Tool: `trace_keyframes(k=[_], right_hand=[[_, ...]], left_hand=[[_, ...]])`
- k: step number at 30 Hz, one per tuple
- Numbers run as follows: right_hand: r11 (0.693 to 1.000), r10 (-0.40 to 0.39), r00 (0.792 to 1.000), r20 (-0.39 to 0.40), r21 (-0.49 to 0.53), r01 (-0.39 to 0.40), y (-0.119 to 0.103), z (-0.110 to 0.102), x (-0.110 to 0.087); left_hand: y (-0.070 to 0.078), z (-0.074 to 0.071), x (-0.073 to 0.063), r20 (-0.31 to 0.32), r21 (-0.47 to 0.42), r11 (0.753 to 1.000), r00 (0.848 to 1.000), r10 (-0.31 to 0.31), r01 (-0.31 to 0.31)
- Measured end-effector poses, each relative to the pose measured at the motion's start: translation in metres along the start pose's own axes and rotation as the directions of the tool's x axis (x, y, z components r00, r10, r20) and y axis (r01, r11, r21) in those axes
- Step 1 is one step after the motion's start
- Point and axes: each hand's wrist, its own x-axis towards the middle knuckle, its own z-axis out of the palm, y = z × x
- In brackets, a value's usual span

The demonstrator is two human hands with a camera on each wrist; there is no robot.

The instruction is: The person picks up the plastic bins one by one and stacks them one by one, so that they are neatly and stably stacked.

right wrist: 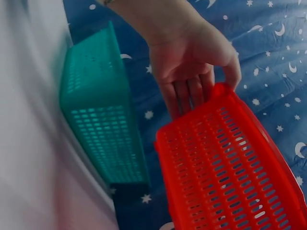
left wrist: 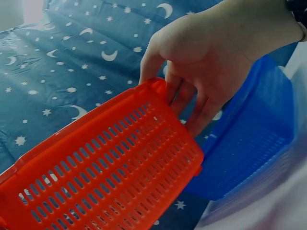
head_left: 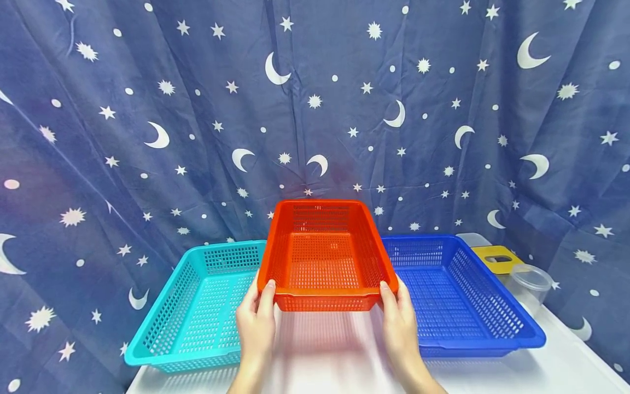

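From the head view, a person's left hand (head_left: 258,323) and right hand (head_left: 400,323) are gripping the near corners of a red-orange rectangular perforated plastic basket (head_left: 322,260), thumbs pressing on the rim; it's hanging above a white table (head_left: 339,377), nothing showing inside. A turquoise rectangular mesh plastic basket (head_left: 211,306) is sitting to its left, a royal-blue rectangular mesh plastic basket (head_left: 445,298) to its right. Beyond the blue one, a clear round lidded plastic tub (head_left: 529,284) is standing near a flat yellow piece with an oval hole (head_left: 497,259). Left wrist view: that hand is pinching a red corner, thumb over the rim, blue basket showing behind. Right wrist view: same grip, turquoise basket showing behind.
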Motion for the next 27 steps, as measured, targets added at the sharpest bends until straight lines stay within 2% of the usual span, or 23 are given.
trace_keyframes(k=[5, 12, 19, 27], right_hand=[[1.0, 0.002, 1.0, -0.009, 0.011, -0.002, -0.004, 0.009, 0.011], [0.999, 0.023, 0.999, -0.029, 0.035, -0.022, -0.008, 0.017, 0.023], [0.993, 0.064, 0.997, -0.041, 0.1, -0.059, -0.015, 0.024, 0.027], [0.997, 0.022, 1.0, -0.013, 0.07, -0.021, -0.014, 0.025, 0.031]], left_hand=[[0.002, -0.006, 0.01, 0.044, -0.086, 0.994, 0.997, -0.068, 0.072], [0.002, -0.017, 0.019, 0.136, -0.128, 0.981, 0.983, -0.126, 0.144], [0.003, -0.023, 0.021, 0.139, -0.14, 0.977, 0.981, -0.138, 0.158], [0.006, -0.029, 0.024, 0.142, -0.175, 0.974, 0.983, -0.118, 0.142]])
